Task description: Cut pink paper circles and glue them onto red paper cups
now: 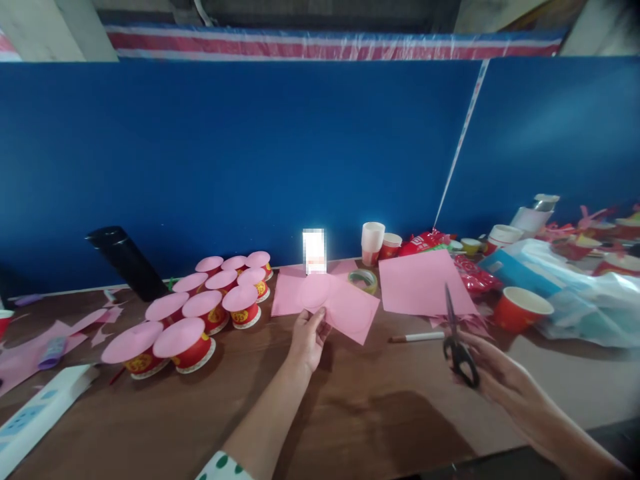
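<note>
My left hand [307, 340] pinches the near edge of a pink paper piece [345, 307] that has a round disc shape at its middle and lies over the brown table [350, 413]. My right hand [493, 370] grips black-handled scissors [457, 340], blades pointing up and away, closed. Just beyond the scissors lies a flat pink paper sheet [420, 283]. A white pen [417, 337] rests on the table between the two hands.
Several upturned red cups with pink paper tops [200, 313] cluster at the left. A black flask [127, 263], tape roll [364, 279], stacked cups [373, 243], an open red cup [523, 308], plastic bags [590, 293] and a power strip [35, 417] surround them. Blue wall behind.
</note>
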Demonstrator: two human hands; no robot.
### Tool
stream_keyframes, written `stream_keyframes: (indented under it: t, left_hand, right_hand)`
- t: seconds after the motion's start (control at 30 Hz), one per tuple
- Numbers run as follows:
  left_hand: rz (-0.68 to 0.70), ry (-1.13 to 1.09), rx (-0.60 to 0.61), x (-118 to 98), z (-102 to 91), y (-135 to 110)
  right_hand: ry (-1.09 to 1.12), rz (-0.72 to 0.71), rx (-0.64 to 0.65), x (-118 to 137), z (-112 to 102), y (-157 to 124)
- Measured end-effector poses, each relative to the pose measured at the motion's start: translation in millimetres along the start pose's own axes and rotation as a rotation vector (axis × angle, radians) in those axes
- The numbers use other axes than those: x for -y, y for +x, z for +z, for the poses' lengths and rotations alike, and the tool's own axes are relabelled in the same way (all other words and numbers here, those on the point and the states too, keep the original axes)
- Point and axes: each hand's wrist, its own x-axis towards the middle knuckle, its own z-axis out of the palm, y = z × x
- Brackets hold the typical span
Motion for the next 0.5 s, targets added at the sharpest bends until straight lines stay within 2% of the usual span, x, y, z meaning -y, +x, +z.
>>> stream_keyframes:
  t: [0.07,0.2,0.37,0.5]
  left_hand:
    - [0.025,-0.001,-0.008,-0.8,-0.4,0.7]
    - [0.079,-0.013,-0.037,-8.0,-2.3,2.7]
    - [0.147,-0.045,-0.085,-20.1,-6.6,7.0]
    - [0.152,-0.046,-0.11,-16.6,-9.5,11.2]
  right_hand:
    - [0.209,0.045,0.069,13.6,24.5,13.9]
    - [0.339,0.119,0.099,26.1,75.6,50.1]
    - [0.456,0.141,0.022,14.3,119.0,92.4]
    - [0.42,0.117,0.088,-2.1,139.7,105.7]
